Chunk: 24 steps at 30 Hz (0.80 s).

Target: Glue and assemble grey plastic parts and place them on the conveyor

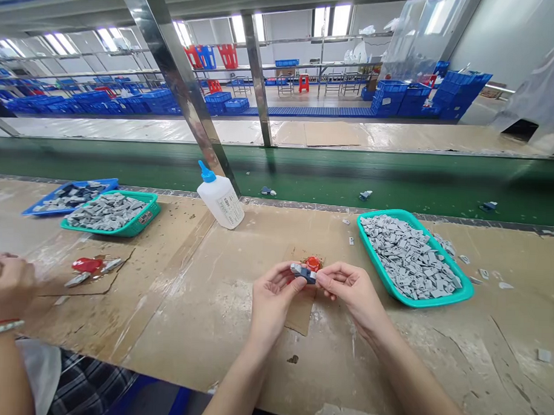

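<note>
Between my hands is a small dark-blue and grey plastic piece [305, 273]. My left hand [274, 292] pinches its left side between thumb and fingers. At the piece's right end, my right hand [347, 285] has its thumb and fingertips pressed together; whether they grip the blue piece or a separate small grey part is hard to make out. Just behind the hands a red round cap or dish [313, 263] rests on a small cardboard scrap [299, 317]. A teal basket [465, 293] heaped with small grey plastic parts stands to the right of my right hand.
A white bottle [221, 202] with a blue nozzle stands behind to the left. Further left are a green basket [137, 227], a blue tray [31, 210] and a co-worker's hand [8, 286]. Several small pieces lie on the green conveyor belt [314, 178] beyond the table.
</note>
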Available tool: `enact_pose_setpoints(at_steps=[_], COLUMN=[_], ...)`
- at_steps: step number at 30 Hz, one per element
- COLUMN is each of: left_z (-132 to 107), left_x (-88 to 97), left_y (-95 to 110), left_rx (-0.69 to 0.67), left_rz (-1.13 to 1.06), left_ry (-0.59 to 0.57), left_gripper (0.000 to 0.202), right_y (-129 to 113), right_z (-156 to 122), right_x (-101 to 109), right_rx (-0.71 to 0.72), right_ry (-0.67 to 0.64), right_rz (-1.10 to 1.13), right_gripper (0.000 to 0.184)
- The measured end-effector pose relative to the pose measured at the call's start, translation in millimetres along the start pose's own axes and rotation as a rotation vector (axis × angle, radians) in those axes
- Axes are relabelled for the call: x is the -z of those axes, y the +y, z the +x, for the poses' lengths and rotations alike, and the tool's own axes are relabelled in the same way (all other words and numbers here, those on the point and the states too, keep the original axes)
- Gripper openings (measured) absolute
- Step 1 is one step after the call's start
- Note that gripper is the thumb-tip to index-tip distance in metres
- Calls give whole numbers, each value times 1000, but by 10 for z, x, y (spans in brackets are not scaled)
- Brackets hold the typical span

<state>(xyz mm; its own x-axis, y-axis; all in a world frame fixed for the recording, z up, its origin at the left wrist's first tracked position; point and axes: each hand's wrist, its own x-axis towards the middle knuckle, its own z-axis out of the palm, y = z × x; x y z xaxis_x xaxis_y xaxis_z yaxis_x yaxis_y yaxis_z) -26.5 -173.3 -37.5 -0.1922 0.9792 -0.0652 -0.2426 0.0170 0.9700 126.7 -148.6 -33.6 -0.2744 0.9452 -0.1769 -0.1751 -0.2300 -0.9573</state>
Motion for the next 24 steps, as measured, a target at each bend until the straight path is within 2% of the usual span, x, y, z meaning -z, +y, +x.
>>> enact_pose_setpoints(at_steps=[4, 9, 12, 16, 18, 20, 22, 24], left_z=[3, -19, -39, -52, -39, 4, 93, 247], left_x=[3, -23, -101, -293, -406, -509, -591, -652], left_y=[5, 68, 165, 276, 282, 256, 216, 180], left_rx=[8, 18, 41, 111, 135, 142, 111, 45], left_rz=[26, 131, 164, 87, 67, 90, 163, 263], left_ry=[-24, -63, -84, -183, -243, -305, -356, -370], left_gripper=[25, 26, 28, 41, 45, 47, 48, 47], right_y=[-2, -50, -144, -358, -469, -557, -606, -611], right_z=[6, -10, -55, -147, -166, -143, -78, 16], right_x=[24, 67, 87, 160, 287, 513, 819, 1139], right_rx=[-40, -126, -121, -52, -11, 40, 107, 173], right_ry=[-33, -136, -177, -172, -177, -154, -15, 232], right_rz=[-38, -1, -7, -79, -148, -266, -462, -720], right_gripper=[30, 36, 37, 32, 30, 27, 26, 21])
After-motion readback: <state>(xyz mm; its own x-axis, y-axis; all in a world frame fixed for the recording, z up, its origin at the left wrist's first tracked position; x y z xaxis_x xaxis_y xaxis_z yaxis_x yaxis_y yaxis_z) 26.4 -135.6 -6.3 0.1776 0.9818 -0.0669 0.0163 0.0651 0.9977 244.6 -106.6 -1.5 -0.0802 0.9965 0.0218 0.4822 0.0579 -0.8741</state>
